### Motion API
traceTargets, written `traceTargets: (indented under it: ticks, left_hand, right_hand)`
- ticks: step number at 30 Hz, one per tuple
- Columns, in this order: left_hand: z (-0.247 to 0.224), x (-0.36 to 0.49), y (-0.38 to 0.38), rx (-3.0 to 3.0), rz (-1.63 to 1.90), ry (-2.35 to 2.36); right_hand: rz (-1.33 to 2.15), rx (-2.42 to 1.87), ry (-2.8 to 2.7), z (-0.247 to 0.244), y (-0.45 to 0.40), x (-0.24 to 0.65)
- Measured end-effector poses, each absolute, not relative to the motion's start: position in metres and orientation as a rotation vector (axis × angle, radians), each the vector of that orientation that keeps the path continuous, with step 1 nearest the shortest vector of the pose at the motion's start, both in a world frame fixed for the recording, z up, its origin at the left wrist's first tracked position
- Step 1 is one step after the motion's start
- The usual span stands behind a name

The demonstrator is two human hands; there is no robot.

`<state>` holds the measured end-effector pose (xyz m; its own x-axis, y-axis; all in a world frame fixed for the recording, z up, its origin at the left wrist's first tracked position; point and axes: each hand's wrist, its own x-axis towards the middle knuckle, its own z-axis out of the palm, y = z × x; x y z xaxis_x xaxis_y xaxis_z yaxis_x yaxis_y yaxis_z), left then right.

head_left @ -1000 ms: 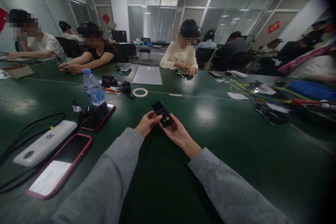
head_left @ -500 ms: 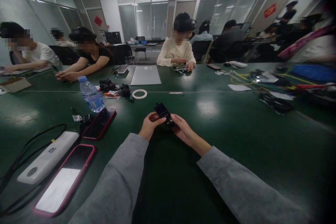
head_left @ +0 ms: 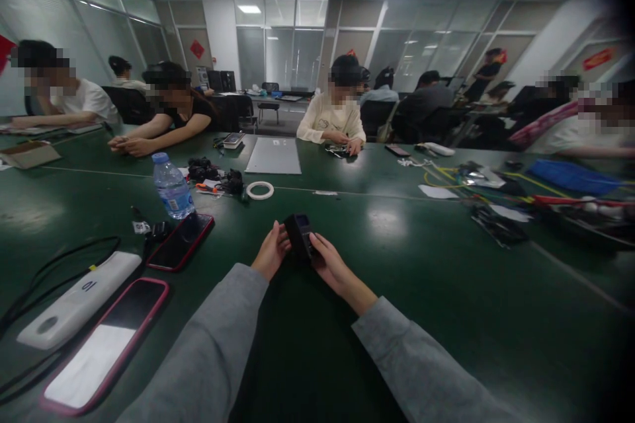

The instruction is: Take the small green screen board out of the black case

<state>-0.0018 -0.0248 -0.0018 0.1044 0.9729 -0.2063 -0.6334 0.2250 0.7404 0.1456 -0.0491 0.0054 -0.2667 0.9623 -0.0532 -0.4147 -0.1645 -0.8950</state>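
Note:
A small black handheld device with a little screen and buttons is held above the green table, turned so that one dark side shows. My right hand grips its right side, the thumb lying on the front and the fingers mostly hidden behind. On the other side is my left hand, its thumb raised off the device and its fingers apart near the left edge. Whether those fingertips touch the device I cannot tell.
Left of my arms lie a pink-cased phone, a white power bank with black cables, a red-edged phone and a water bottle. Farther off are a tape roll and a silver laptop. People sit opposite.
The device has turned, bringing its side into view. My left thumb has come off its front, and the left hand has drawn slightly away. The camera view has tilted up.

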Motion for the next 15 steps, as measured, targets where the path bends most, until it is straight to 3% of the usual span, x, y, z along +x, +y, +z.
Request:
traceTargets:
  ticks: [9,15]
  left_hand:
    - [0.005,0.016,-0.038,0.416,1.141,0.581]
    - [0.007,0.013,-0.037,0.379,1.115,0.587]
  right_hand:
    - [1.593,-0.912,-0.989,0.008,-0.060,0.128]
    - [1.177,-1.057,-1.372,0.003,-0.058,0.122]
